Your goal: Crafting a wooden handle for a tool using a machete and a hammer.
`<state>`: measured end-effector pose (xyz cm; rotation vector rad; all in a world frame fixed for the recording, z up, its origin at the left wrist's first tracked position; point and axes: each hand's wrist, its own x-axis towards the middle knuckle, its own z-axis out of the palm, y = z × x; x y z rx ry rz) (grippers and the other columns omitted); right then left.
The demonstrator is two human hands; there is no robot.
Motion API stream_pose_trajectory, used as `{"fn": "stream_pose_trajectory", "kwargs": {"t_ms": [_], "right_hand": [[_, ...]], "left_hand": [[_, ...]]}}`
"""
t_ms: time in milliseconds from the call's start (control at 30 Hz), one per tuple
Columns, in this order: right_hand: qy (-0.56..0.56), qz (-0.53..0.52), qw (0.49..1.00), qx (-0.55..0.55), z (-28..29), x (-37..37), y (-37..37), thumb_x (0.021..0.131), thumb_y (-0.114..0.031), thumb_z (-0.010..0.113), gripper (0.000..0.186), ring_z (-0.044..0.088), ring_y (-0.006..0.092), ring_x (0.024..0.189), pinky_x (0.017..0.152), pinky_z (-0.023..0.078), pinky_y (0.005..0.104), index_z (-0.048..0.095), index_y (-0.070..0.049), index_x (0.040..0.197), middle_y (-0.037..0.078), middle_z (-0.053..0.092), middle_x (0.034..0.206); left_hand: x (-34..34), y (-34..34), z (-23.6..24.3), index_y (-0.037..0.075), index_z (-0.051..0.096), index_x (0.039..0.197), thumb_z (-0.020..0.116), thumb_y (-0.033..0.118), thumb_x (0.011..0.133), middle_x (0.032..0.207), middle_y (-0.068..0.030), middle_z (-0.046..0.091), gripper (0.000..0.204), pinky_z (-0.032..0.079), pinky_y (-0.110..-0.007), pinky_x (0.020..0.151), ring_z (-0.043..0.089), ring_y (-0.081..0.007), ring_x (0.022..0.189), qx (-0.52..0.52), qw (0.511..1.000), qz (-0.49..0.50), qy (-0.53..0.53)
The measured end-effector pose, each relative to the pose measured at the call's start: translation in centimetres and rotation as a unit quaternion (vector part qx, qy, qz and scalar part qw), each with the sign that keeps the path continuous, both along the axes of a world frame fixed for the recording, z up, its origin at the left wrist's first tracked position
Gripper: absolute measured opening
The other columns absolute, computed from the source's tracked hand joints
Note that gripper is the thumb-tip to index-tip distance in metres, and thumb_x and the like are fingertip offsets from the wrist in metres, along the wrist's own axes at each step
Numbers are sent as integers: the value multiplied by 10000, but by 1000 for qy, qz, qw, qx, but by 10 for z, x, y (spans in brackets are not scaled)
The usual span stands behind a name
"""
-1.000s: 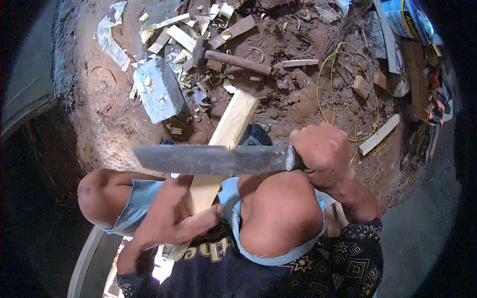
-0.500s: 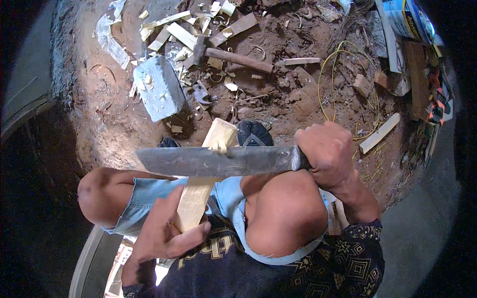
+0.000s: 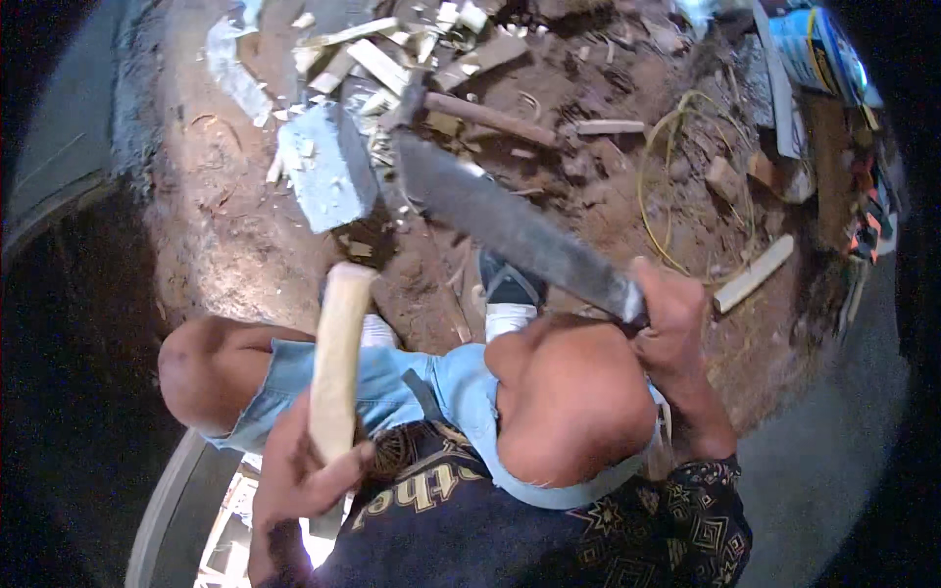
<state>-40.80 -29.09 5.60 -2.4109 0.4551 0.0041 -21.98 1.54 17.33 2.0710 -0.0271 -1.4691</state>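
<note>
Swung clear of the wood, which the left hand clasps over the shorts, the machete lies in the right hand's closed grip, apparently between shaving strokes; another calls for steadied wood.

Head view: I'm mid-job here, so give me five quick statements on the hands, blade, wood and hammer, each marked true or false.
1. The right hand grips the big knife at its handle end. True.
2. The left hand holds the pale wood piece. True.
3. The knife's blade is resting on the wood piece. False: the two are apart, with the blade off to the right.
4. The hammer lies on the ground, to the right of the pale block. True.
5. The hammer is in the right hand. False: that hand holds the knife.
</note>
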Motion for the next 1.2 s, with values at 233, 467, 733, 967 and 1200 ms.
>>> {"fn": "stream_pose_trajectory", "kwargs": {"t_ms": [233,467,733,967,1200], "right_hand": [[-80,92,989,-79,-1,33,1,735,-387,645,320,561,291,539,478,385,429,545,-86,779,70,495,589],[-72,116,984,-114,7,38,0,705,-249,615,155,535,232,505,449,365,386,524,-126,726,29,452,563],[-38,98,989,-109,3,30,-9,707,-279,624,192,544,251,514,459,372,396,538,-112,747,41,462,562],[-42,106,989,-90,3,32,-5,724,-294,612,204,552,258,521,468,392,405,546,-104,758,45,474,571],[-39,114,986,-114,6,32,-4,724,-288,615,188,539,250,512,466,387,398,561,-112,760,37,456,571]], "left_hand": [[17,-69,-56,-37,526,1263,753,173,815,1015,-157,612,544,481,-361,834,595,-273,896,-119,986,-117,-26],[6,-93,-51,-12,589,1191,717,161,837,1063,-152,618,415,476,-377,885,612,-286,981,-150,987,-53,17],[13,-80,-44,-45,525,1256,726,133,803,1037,-256,643,526,504,-372,810,653,-347,907,-146,963,-220,-49],[11,-84,-45,-40,520,1267,738,157,790,1058,-249,634,560,486,-407,855,625,-395,942,-112,984,-138,9],[10,-76,-49,-30,548,1263,753,197,774,1086,-243,611,576,465,-436,874,584,-420,983,-123,970,-201,-55]]}}
